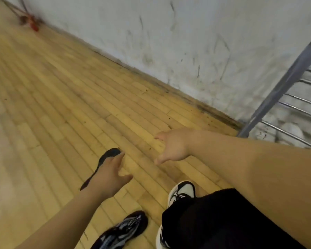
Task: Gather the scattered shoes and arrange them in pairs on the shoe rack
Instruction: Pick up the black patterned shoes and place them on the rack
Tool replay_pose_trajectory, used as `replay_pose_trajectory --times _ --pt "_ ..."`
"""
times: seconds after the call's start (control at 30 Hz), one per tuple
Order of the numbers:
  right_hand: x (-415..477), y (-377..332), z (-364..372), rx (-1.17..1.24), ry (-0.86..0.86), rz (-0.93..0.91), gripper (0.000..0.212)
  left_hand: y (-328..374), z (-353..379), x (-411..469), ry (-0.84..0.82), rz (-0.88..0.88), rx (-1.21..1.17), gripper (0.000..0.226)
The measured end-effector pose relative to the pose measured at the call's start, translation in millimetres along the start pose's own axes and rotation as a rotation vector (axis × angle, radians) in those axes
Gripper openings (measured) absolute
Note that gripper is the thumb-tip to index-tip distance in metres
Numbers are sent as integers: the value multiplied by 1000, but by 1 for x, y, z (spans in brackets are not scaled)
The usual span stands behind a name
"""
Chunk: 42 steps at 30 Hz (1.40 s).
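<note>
My left hand is stretched out low over the wooden floor with its fingers spread and nothing in it. Just beyond it lies a dark flat shoe, partly hidden by the hand. My right hand is also open, palm down, fingers apart, and reaches forward above the floor near the rack. A black and grey sneaker lies on the floor at the bottom. The metal shoe rack stands against the wall at the right, with a blurred white shoe on a low shelf.
My own foot in a black and white sneaker and a black trouser leg fill the lower right. A scuffed white wall runs along the floor's far edge. Something red lies at the wall far off.
</note>
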State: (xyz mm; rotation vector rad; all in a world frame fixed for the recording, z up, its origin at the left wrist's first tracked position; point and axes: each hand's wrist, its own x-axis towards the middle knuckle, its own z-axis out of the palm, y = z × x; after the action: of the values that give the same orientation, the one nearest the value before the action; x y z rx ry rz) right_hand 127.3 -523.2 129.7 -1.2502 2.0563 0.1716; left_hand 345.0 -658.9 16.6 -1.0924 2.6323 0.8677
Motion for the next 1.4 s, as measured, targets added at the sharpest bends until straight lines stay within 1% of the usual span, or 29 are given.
replay_pose_trajectory --times 0.1,0.2,0.3,0.4,0.47,0.53,0.6,0.67,0.77,0.83,0.9,0.93,1.03,1.1,1.2,1.3,1.4 --pt "31 -52 35 -57 -78 -71 109 -55 36 -18 -73 -119 -11 102" --pt "55 -76 79 -77 -161 -86 116 -94 82 -36 -195 -192 -20 111" --pt "73 -74 108 -85 -251 -69 114 -115 124 -46 -282 -206 -10 115" --pt "82 -67 116 -80 -279 -41 111 -122 158 -50 -356 -210 53 117" --pt "87 -65 117 -88 -288 -31 110 -119 174 -52 -375 -204 95 119" --pt "90 -65 118 -87 -297 -26 109 -113 187 -53 -370 -169 182 117" --pt "92 -63 120 -98 -309 -23 107 -108 197 -53 -350 -138 259 108" --pt "93 -62 119 -105 -311 -26 105 -109 201 -50 -314 -128 282 100" --pt "93 -56 114 -57 -312 -8 105 -111 189 -40 -246 -117 143 96" --pt "87 -53 103 11 -296 23 105 -105 164 -31 -170 -117 -59 96" --pt "77 -51 84 80 -246 34 102 -88 128 -20 -98 -74 -229 97" --pt "70 -49 72 110 -213 32 101 -76 107 -15 -55 -30 -273 98" --pt "39 -42 22 273 -84 36 92 -25 40 -1 77 144 -321 100" --pt "3 -34 -17 370 84 22 78 22 -4 1 149 282 -342 98" --pt "-80 -6 -64 434 399 -27 55 103 -61 -5 235 500 -354 97" --pt "-182 39 -74 607 644 -9 47 196 -95 -25 242 751 -299 93" --pt "-283 97 -42 770 841 84 43 299 -97 -60 154 1020 -174 82"
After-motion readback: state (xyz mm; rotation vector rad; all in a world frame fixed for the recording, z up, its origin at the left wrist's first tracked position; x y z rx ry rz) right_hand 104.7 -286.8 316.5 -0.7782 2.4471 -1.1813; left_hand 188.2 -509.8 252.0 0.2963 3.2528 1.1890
